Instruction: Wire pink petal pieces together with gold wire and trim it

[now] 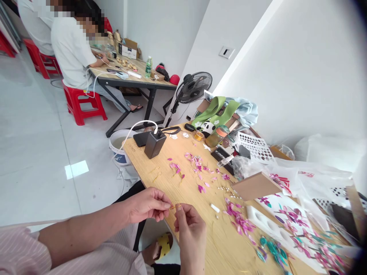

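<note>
A short piece of thin gold wire (172, 207) runs between my two hands just over the table's near edge. My left hand (147, 205) pinches one end between thumb and fingertips. The other end is gripped by my right hand (189, 223), its thumb pressed against the bent forefinger. Farther up the table lie more loose gold wires (155, 175) and small pink petals on wire stems (177, 169). To the right of my right hand are a small white stick (215, 208) and a heap of magenta petals (237, 218).
A black power bank (155, 144) with a white cable stands at the table's left edge. Bottles, bags, a brown board (256, 186) and a white tray (254, 214) crowd the right. A fan (194, 87) stands behind; a person (71, 46) sits at another table.
</note>
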`<state>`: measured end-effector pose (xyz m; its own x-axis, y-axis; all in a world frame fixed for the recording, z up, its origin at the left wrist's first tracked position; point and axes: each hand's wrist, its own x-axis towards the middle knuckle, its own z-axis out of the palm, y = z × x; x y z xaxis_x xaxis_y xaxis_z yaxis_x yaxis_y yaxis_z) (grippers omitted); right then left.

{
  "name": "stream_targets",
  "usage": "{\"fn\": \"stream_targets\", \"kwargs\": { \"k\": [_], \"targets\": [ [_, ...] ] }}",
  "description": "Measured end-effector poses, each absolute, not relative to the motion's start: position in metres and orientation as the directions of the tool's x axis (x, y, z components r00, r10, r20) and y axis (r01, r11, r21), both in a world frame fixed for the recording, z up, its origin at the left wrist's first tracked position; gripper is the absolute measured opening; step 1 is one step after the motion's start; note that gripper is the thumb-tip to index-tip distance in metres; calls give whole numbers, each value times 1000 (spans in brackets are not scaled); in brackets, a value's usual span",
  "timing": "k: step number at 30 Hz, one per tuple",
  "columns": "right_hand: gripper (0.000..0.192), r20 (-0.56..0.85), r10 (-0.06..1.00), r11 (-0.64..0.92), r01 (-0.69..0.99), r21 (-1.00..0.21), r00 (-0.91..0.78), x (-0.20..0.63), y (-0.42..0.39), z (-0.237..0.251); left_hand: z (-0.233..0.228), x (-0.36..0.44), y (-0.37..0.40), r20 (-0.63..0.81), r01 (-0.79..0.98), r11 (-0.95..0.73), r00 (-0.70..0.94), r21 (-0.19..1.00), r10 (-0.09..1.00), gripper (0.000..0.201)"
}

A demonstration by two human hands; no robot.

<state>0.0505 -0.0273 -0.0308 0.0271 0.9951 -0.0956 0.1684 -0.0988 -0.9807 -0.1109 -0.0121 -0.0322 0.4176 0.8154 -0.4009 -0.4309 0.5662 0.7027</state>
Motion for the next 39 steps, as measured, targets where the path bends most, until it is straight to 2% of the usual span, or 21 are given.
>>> {"fn": "stream_targets", "kwargs": {
  "k": [7, 14, 25, 31, 35, 39],
  "targets": [
    [40, -127, 991, -121, 160, -980, -28, 57, -28, -26, -34, -109, -12, -390, -437, 544, 396, 716, 831, 30],
    [40, -151, 985, -159, 108, -981, 81, 49, -28, -15, -32, -108, -12, -402, -417, 553, 399, 721, 824, 32],
    [40, -92, 989, -108, 144, -984, 114, 48, -26, -23, -27, -106, -15, -335, -345, 482, 406, 805, 850, 33],
    [37, -77, 987, -94, 115, -989, 143, 45, -25, -26, -26, -106, -15, -337, -333, 483, 409, 810, 848, 34],
    [45, -87, 988, -92, 32, -995, 130, 44, -26, -26, -31, -105, -15, -335, -341, 477, 399, 810, 853, 32],
    [40, -110, 986, -120, 76, -990, 122, 48, -26, -29, -33, -105, -16, -344, -359, 477, 376, 802, 860, 34]
  ]
}}
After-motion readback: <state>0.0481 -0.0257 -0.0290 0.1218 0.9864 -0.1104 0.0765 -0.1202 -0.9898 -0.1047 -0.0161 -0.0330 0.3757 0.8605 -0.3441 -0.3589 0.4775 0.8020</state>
